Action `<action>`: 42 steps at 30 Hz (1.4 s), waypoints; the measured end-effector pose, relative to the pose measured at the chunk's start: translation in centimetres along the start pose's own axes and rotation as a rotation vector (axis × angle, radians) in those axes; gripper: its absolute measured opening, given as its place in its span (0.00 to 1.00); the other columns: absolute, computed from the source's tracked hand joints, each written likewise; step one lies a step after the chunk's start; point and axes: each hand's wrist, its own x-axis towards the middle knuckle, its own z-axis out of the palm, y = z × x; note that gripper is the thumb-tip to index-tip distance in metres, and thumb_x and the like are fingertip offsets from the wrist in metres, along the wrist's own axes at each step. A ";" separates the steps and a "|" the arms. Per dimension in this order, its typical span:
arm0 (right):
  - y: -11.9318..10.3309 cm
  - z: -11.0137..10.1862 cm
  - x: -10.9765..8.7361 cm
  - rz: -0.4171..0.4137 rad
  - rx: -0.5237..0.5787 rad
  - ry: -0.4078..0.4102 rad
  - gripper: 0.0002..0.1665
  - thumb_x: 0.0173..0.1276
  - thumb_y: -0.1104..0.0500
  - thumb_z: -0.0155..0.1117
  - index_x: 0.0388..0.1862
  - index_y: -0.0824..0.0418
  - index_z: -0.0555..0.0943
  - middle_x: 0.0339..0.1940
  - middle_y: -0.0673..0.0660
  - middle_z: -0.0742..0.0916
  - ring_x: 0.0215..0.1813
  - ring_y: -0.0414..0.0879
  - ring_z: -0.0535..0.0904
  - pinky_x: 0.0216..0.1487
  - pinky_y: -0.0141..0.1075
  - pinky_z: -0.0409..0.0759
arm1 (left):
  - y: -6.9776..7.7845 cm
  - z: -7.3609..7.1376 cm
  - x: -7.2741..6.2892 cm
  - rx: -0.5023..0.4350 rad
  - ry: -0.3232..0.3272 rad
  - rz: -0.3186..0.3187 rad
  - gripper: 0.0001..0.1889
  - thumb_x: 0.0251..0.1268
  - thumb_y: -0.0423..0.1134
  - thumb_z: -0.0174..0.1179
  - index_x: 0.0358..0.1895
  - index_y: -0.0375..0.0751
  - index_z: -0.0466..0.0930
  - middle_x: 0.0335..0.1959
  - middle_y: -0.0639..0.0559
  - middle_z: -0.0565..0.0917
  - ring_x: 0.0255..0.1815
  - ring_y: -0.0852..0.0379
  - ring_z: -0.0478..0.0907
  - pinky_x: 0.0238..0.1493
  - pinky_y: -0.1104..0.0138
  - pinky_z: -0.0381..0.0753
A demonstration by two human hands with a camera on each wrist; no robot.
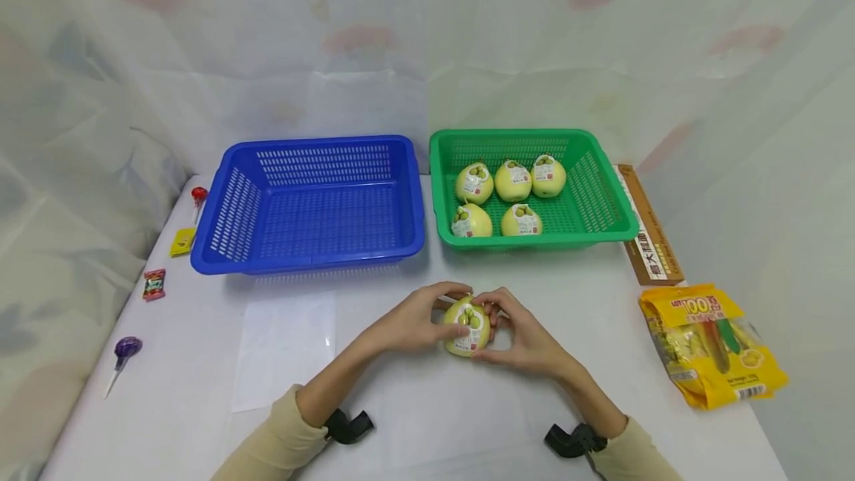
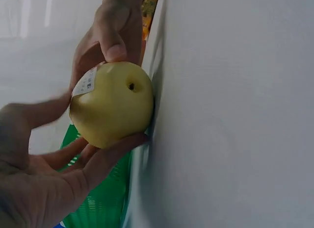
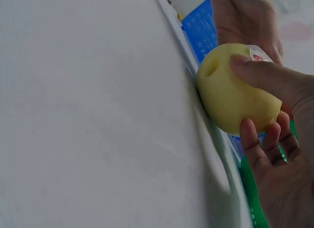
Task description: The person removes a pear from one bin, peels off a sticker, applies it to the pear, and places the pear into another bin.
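Observation:
A pale yellow pear (image 1: 473,319) with a printed label sits near the middle of the table in front of the baskets. My left hand (image 1: 422,319) grips it from the left, thumb across the front and fingers behind. From the right, my right hand (image 1: 528,338) holds the same pear between thumb and fingers. The left wrist view shows the dark hollow at the base of the pear (image 2: 115,108), low over the white table. In the right wrist view, the right thumb lies on the pear (image 3: 230,98) beside its label.
A green basket (image 1: 534,242) holds several labelled pears; left of it stands a blue basket (image 1: 320,262). At right are a brown box (image 1: 651,232) and a yellow snack bag (image 1: 715,347). A clear plastic sheet (image 1: 283,351), small candies and a purple lollipop (image 1: 127,348) lie left.

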 end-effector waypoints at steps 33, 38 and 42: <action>-3.5 -23.1 11.6 0.347 -0.299 -0.231 0.38 0.68 0.61 0.80 0.75 0.55 0.77 0.80 0.58 0.75 0.68 0.51 0.79 0.59 0.38 0.83 | -1.7 -0.6 -7.3 0.225 -0.091 -0.009 0.20 0.85 0.45 0.58 0.71 0.40 0.77 0.70 0.46 0.82 0.71 0.46 0.82 0.73 0.54 0.84; 0.9 -25.3 13.4 0.576 -0.249 -0.454 0.40 0.73 0.57 0.76 0.80 0.59 0.71 0.90 0.63 0.61 0.78 0.61 0.67 0.61 0.43 0.81 | -1.2 -0.6 -8.8 0.300 -0.130 -0.010 0.21 0.86 0.49 0.57 0.72 0.45 0.77 0.76 0.47 0.77 0.79 0.46 0.75 0.81 0.48 0.75; 3.1 -25.2 13.5 0.650 -0.198 -0.544 0.40 0.73 0.55 0.75 0.80 0.57 0.71 0.93 0.65 0.52 0.85 0.67 0.61 0.68 0.48 0.81 | -1.2 -0.8 -9.9 0.307 -0.121 -0.007 0.21 0.86 0.50 0.57 0.71 0.46 0.78 0.77 0.48 0.77 0.80 0.46 0.74 0.81 0.47 0.75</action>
